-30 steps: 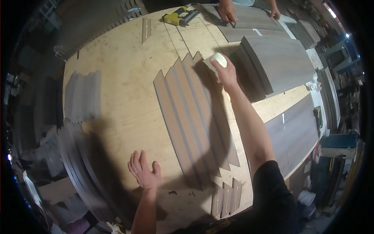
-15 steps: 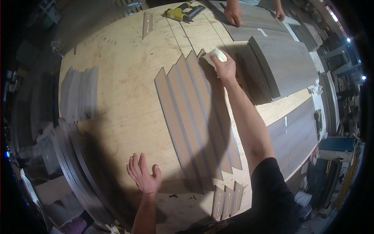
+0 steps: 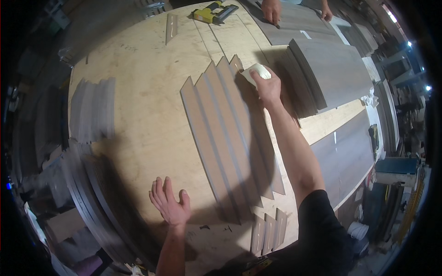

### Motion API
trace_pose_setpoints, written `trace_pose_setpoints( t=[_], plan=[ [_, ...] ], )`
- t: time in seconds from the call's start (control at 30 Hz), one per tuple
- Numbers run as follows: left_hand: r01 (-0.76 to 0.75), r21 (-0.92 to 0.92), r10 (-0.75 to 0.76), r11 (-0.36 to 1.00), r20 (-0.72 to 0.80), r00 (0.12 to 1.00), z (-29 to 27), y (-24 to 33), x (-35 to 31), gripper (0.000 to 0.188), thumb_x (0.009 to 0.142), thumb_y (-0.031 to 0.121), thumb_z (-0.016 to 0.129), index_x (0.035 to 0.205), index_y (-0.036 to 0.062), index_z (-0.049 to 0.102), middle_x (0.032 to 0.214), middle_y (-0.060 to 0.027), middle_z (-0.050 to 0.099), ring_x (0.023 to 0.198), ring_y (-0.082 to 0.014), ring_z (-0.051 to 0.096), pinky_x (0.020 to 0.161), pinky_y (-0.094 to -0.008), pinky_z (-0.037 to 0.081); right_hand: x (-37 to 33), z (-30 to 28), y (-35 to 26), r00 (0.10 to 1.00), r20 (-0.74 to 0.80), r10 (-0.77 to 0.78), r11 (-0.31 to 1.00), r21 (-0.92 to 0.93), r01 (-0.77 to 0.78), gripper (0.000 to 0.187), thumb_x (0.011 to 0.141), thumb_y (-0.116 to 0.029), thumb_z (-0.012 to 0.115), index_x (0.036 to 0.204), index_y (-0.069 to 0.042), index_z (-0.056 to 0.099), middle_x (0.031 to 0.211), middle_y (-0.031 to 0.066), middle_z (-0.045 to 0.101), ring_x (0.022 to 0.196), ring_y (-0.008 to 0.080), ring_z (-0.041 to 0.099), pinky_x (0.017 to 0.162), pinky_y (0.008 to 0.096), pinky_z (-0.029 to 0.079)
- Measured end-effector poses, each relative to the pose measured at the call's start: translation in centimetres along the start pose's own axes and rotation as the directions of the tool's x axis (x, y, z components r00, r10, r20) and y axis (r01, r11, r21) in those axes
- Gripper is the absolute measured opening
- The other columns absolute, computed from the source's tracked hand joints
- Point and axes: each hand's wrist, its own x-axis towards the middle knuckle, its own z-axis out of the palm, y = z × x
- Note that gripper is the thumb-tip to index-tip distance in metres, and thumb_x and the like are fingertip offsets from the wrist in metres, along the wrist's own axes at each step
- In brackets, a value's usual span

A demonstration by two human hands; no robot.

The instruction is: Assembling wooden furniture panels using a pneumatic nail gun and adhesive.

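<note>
My right hand (image 3: pixel 270 88) is closed round a white squeeze bottle (image 3: pixel 258 71), apparently of glue. The bottle is tilted, its narrow end toward the far tip of the rightmost long strip, where a short pale bead shows. Several long brown strips (image 3: pixel 214 124) with grey edges and slanted ends lie side by side, staggered, on the plywood table (image 3: pixel 142 92). My left hand (image 3: pixel 171 204) is open with spread fingers, left of the strips' near ends, holding nothing. Whether it touches the table I cannot tell. Short strips (image 3: pixel 268 233) with pale beads lie near my body.
Grey board stacks stand at the left edge (image 3: pixel 94 108) and near left (image 3: pixel 99 198). A thick panel stack (image 3: pixel 338 76) sits right of my right hand. A yellow-black nail gun (image 3: pixel 212 14) lies at the far edge. Another person's hands (image 3: pixel 271 11) rest on far-right panels.
My right hand and the bottle have shifted slightly toward me along the rightmost strip, and a bead shows at its far tip. My left hand stays nearly still.
</note>
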Motion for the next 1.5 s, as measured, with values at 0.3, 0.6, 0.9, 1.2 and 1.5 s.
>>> trace_pose_setpoints(
  t=[0.3, 0.6, 0.9, 1.2, 1.5],
  plan=[
    [-0.003, 0.032, 0.002, 0.999, 0.003, 1.000, 0.3, 0.1, -0.2, 0.063, 0.092, 0.034, 0.061, 0.145, 0.0035, 0.049, 0.151, -0.0227, 0.043, 0.142, -0.0417, 0.037, 0.119, -0.0597, 0.022, -5.9, -3.8, -1.0, 0.999, 0.021, 0.034, 0.999, -0.009, -0.034, 0.049, 0.083, -0.036, 0.080, 0.114, 0.001, 0.071, 0.082, 0.0082, 0.070, 0.067, 0.0144, 0.064, 0.063, 0.0322, 0.052],
    [-0.036, 0.048, 0.037, 0.998, -0.022, 0.999, 1.0, -0.4, -0.7, 0.061, 0.093, 0.029, 0.061, 0.148, 0.0042, 0.046, 0.154, -0.0211, 0.039, 0.144, -0.0411, 0.034, 0.119, -0.0605, 0.022, -11.9, -8.8, 0.8, 0.999, 0.038, 0.001, 1.000, -0.014, 0.000, 0.051, 0.083, -0.033, 0.082, 0.119, 0.002, 0.071, 0.104, 0.0146, 0.075, 0.094, 0.0216, 0.071, 0.083, 0.0336, 0.055],
    [-0.058, 0.085, 0.063, 0.995, -0.051, 0.997, 1.3, -0.6, -0.8, 0.060, 0.097, 0.035, 0.057, 0.147, 0.0043, 0.048, 0.153, -0.0205, 0.042, 0.143, -0.0409, 0.036, 0.118, -0.0592, 0.024, -20.1, -14.5, 3.0, 0.984, 0.056, 0.169, 0.984, -0.064, -0.165, 0.051, 0.084, -0.030, 0.081, 0.121, 0.003, 0.069, 0.101, 0.0146, 0.075, 0.089, 0.0190, 0.072, 0.080, 0.0320, 0.057],
    [-0.092, 0.113, 0.101, 0.989, -0.077, 0.992, 1.8, -1.0, -0.9, 0.059, 0.098, 0.035, 0.058, 0.148, 0.0059, 0.047, 0.152, -0.0204, 0.043, 0.142, -0.0405, 0.038, 0.117, -0.0594, 0.027, -27.4, -20.1, 4.8, 0.956, 0.086, 0.281, 0.954, -0.137, -0.268, 0.044, 0.084, -0.026, 0.081, 0.117, 0.001, 0.071, 0.102, 0.0121, 0.075, 0.094, 0.0169, 0.070, 0.085, 0.0330, 0.056],
    [-0.084, 0.094, 0.090, 0.992, -0.066, 0.994, 2.1, -1.0, -1.0, 0.058, 0.100, 0.037, 0.054, 0.150, 0.0086, 0.045, 0.154, -0.0201, 0.041, 0.143, -0.0387, 0.037, 0.118, -0.0598, 0.024, -30.5, -21.8, 4.6, 0.952, 0.131, 0.276, 0.936, -0.263, -0.235, 0.045, 0.084, -0.025, 0.081, 0.119, 0.002, 0.069, 0.103, 0.0126, 0.075, 0.097, 0.0184, 0.070, 0.090, 0.0341, 0.055]
  ],
)
